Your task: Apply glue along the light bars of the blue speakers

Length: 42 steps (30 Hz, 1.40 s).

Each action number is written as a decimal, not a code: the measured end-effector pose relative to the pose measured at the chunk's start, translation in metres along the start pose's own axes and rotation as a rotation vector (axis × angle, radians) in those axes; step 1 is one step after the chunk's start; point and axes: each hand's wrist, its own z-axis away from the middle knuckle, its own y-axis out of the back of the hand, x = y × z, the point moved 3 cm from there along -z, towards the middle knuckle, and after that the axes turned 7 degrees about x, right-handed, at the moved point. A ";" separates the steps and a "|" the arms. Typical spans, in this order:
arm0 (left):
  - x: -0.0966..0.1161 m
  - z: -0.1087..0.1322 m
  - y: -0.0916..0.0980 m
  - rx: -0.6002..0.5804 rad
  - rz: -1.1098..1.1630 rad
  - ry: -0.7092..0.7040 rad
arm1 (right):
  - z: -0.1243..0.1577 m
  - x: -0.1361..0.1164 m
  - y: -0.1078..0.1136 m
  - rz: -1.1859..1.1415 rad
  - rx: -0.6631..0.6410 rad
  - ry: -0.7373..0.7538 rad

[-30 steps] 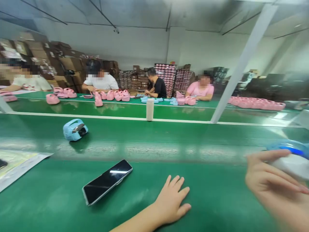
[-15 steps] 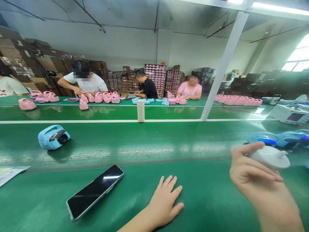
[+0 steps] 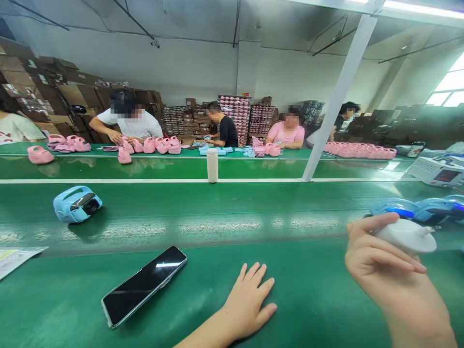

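My left hand (image 3: 250, 304) lies flat on the green work surface (image 3: 311, 290), fingers spread, with nothing in it. A black-screened phone (image 3: 145, 286) rests to its left. On the right, my right hand (image 3: 380, 266) is raised, its fingers closed round a white rounded piece (image 3: 408, 236) with a short stub at one end; its exact kind cannot be made out. Just behind that hand are several blue rounded devices (image 3: 395, 208), partly hidden by it. Farther left sits a blue device with a carrying handle (image 3: 78, 204), its dark front facing right.
A pale bottle (image 3: 212, 166) stands by the white divider strip. A slanting white post (image 3: 339, 99) rises right of it. Across the belt, several co-workers sit among pink handled shells (image 3: 149, 145). A white box-shaped instrument (image 3: 437, 171) is at right, a flat packet (image 3: 18, 261) at left.
The blue handled device has shifted slightly left. Another person has come into sight behind the white post. Both my hands stay almost still.
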 end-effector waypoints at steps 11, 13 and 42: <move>0.004 -0.005 0.004 -0.011 -0.111 -0.023 | 0.005 0.011 0.004 -0.029 -0.091 0.236; 0.003 -0.006 0.004 0.007 -0.130 -0.039 | 0.002 0.017 0.004 -0.035 -0.128 0.195; -0.031 -0.021 -0.009 0.193 -0.506 -0.317 | -0.013 0.023 -0.006 0.056 -0.267 0.230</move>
